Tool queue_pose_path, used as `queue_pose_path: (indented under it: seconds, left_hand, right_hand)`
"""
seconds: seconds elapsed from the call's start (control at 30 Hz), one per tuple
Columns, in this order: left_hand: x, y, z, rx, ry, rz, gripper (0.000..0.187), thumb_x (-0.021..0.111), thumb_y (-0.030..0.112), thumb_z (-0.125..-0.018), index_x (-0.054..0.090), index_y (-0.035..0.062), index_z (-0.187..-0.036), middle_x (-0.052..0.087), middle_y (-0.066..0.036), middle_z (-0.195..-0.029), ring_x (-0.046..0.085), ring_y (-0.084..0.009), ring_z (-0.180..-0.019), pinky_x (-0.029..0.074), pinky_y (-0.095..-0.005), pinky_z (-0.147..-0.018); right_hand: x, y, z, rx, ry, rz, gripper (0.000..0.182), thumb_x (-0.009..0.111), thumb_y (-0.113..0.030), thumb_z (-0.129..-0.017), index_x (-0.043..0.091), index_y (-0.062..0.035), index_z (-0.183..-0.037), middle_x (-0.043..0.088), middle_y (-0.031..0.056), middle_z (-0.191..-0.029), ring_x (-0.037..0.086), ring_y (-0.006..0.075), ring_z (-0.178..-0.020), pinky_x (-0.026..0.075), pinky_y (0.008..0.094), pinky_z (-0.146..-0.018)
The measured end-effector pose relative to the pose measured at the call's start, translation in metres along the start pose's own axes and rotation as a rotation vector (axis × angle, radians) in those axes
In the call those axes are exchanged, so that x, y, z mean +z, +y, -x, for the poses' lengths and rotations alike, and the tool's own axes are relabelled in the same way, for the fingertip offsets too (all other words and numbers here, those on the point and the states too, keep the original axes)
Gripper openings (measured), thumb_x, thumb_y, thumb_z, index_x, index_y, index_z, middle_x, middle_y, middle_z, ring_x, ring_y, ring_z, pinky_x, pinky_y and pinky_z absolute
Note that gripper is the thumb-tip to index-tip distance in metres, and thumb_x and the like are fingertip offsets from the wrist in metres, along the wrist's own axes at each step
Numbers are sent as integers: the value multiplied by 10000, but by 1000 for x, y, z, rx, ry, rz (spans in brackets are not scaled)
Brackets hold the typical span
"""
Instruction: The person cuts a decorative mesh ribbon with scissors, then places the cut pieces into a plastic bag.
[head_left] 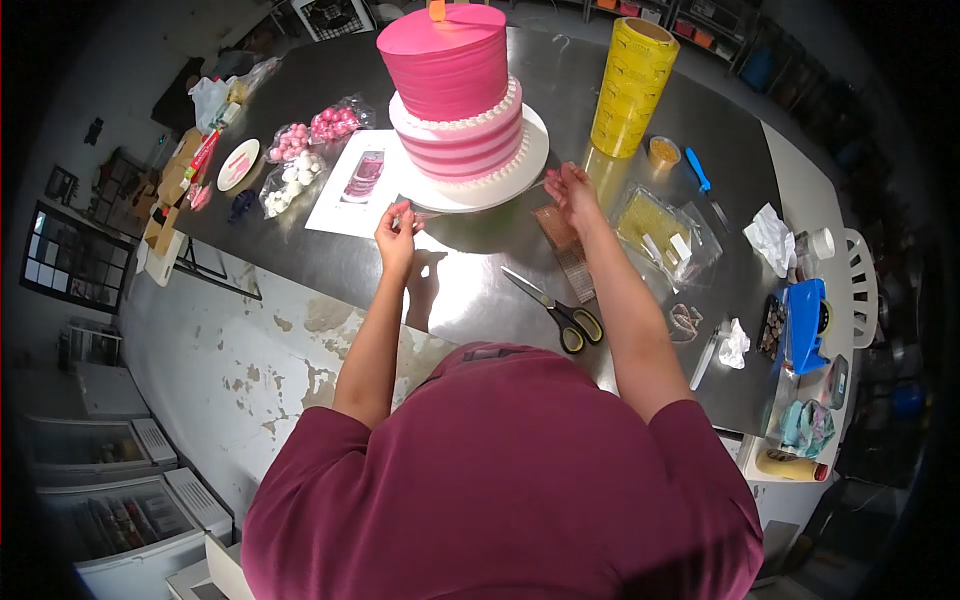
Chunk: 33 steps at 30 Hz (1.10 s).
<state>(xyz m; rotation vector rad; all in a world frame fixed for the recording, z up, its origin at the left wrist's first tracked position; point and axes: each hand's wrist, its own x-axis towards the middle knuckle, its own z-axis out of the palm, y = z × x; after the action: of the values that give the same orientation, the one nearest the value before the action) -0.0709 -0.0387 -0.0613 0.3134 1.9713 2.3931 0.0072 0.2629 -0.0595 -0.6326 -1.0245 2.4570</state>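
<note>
A two-tier pink cake point(455, 90) with white piping stands on a white round board point(527, 160) on the steel table point(480, 280). My left hand point(396, 232) is pinched in front of the board's left side. My right hand point(572, 190) is pinched at the board's right edge. A thin clear strip point(470, 198) seems to stretch between both hands, just in front of the board. It is faint and hard to make out.
Scissors point(560, 310) lie near my right forearm, beside a brown patterned strip point(565, 245). A yellow roll point(632, 85) stands right of the cake. A printed sheet point(360, 180) and bags of pink and white balls point(300, 165) lie left. A clear bag point(665, 230) and blue box point(808, 320) are right.
</note>
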Motion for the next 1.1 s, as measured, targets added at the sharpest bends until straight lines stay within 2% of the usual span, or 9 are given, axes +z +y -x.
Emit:
queue_pose_path:
  seconds: [0.23,0.43,0.5,0.7,0.9,1.0,1.1]
  left_hand:
    - [2,-3,10,-41,-77,79,209,481,85,-885,476,-1,-1076,517,-55,-953,540,-110,-819,526,-267,-708]
    - [10,-5,8,23,33,88,202,465,68,-889,461,-17,-1072,495,-51,-940,521,-108,-803,521,-266,-734]
    - [12,-5,5,52,64,92,201,471,63,-885,458,-21,-1067,494,-54,-930,528,-112,-791,520,-259,-719]
    - [18,-1,0,52,152,54,205,516,63,-862,466,-22,-1041,505,-61,-873,549,-122,-726,511,-237,-639]
    - [18,-5,-9,96,185,25,198,582,42,-818,487,-22,-980,525,-55,-813,554,-115,-647,508,-228,-584]
    - [18,-8,-11,125,216,34,178,601,26,-798,500,-14,-938,552,-65,-780,554,-108,-617,502,-214,-569]
    - [20,-11,-13,130,237,27,210,617,24,-786,492,-12,-952,559,-68,-792,558,-116,-610,500,-214,-563]
  right_hand:
    - [-3,3,7,12,22,101,197,540,-198,-865,410,-110,-983,554,61,-800,533,159,-643,511,328,-609]
    - [3,8,7,-60,34,-25,189,521,-147,-872,422,-83,-1020,549,61,-806,537,153,-669,514,310,-641]
    - [5,9,8,-92,29,-85,190,518,-123,-872,440,-53,-1031,550,63,-812,544,153,-690,514,303,-666]
    - [7,3,1,-66,-2,-12,181,523,-124,-871,505,7,-995,556,59,-815,548,143,-736,510,291,-687]
    - [16,-1,-8,-105,9,110,162,540,-142,-866,544,-16,-967,557,22,-822,516,127,-699,506,286,-685]
    - [18,3,-14,-120,0,109,115,550,-179,-862,558,-97,-943,561,-21,-835,516,100,-735,476,264,-708]
    - [20,5,-14,-95,27,86,109,559,-181,-857,565,-107,-937,557,-34,-830,504,86,-744,471,258,-707]
